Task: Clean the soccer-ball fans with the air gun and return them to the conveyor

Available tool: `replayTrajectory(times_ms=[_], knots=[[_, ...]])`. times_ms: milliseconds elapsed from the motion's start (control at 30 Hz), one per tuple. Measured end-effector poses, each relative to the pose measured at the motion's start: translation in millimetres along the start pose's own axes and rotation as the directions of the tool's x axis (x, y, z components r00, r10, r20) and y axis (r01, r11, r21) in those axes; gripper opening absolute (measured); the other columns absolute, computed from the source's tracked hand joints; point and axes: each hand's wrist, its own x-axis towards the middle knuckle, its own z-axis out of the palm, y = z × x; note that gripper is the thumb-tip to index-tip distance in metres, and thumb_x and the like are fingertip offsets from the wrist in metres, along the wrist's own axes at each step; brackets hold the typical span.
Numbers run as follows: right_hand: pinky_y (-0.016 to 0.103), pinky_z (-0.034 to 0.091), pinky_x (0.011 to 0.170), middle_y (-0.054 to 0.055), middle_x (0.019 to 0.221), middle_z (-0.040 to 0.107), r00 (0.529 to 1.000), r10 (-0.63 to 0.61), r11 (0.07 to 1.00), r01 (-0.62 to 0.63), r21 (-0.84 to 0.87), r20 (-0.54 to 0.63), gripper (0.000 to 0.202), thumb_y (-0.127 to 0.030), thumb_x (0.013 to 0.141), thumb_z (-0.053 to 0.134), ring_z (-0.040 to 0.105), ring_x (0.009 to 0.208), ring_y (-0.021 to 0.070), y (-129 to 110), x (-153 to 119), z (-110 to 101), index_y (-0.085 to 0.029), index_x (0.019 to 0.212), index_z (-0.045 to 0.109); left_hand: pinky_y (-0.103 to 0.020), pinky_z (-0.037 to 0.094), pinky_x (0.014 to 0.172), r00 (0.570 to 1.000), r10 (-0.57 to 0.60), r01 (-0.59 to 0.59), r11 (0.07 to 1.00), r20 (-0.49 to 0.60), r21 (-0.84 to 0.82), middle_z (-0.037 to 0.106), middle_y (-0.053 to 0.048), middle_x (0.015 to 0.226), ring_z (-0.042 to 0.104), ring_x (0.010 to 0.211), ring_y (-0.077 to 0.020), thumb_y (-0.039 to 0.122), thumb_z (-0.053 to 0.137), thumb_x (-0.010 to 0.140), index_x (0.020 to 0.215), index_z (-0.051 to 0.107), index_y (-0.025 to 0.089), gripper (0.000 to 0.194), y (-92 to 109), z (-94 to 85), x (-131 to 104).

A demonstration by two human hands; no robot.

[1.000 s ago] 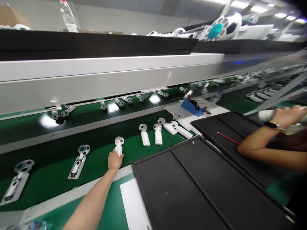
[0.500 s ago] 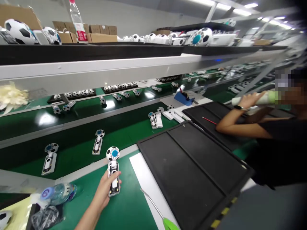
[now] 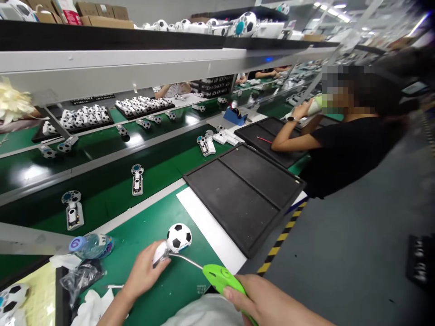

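Note:
My left hand (image 3: 147, 268) is closed round the white handle of a soccer-ball device (image 3: 179, 237), whose black-and-white ball end sticks out to the right above the green mat. Closed on the green handle of a tool (image 3: 222, 278) is my right hand (image 3: 251, 296), at the bottom centre. The tool's thin bent metal shaft points left, and its tip is at the device's neck beside my left fingers. Whether the tip touches the device is too small to tell.
Black divided tray (image 3: 244, 190) on a white sheet, right of the mat. Bottle (image 3: 91, 246) and crumpled plastic (image 3: 81, 276) at left. Open devices (image 3: 137, 180) lie on the green conveyor (image 3: 163, 172). A shelf beam (image 3: 136, 68) crosses above. A person in black (image 3: 350, 145) drinks at right.
The device in my left hand has moved lower and been turned, now showing its patterned ball side. My right hand has come into view holding the green tool, which lay on the table. The view has shifted rightward.

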Motion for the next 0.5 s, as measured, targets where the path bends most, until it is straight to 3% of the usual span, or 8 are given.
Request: replayTrajectory(times_ms=[233,500], knots=[[0.028,0.042,0.061,0.012,0.072,0.069,0.999,0.037,0.998,-0.038,-0.056,-0.017,0.051,-0.061,0.083,0.026,0.061,0.065,0.0212,-6,-8,-3,-0.017,0.075,0.05,-0.032,0.047,0.078,1.0,-0.01,0.01,1.0,-0.018,0.002,0.066,-0.007,0.1,0.06,0.088,-0.0239,0.046,0.052,0.079,0.105,0.059,0.02,0.038,2,-1.8,1],[0.029,0.041,0.062,0.012,0.069,0.067,0.998,0.048,0.996,-0.046,-0.072,0.028,0.044,-0.055,0.083,0.026,0.059,0.064,0.0208,-7,5,-12,-0.018,0.072,0.045,-0.034,0.046,0.079,0.997,-0.069,0.068,0.996,-0.022,-0.049,0.066,-0.007,0.098,0.059,0.088,-0.0243,0.045,0.053,0.078,0.103,0.06,0.019,0.037,8,-1.0,5]])
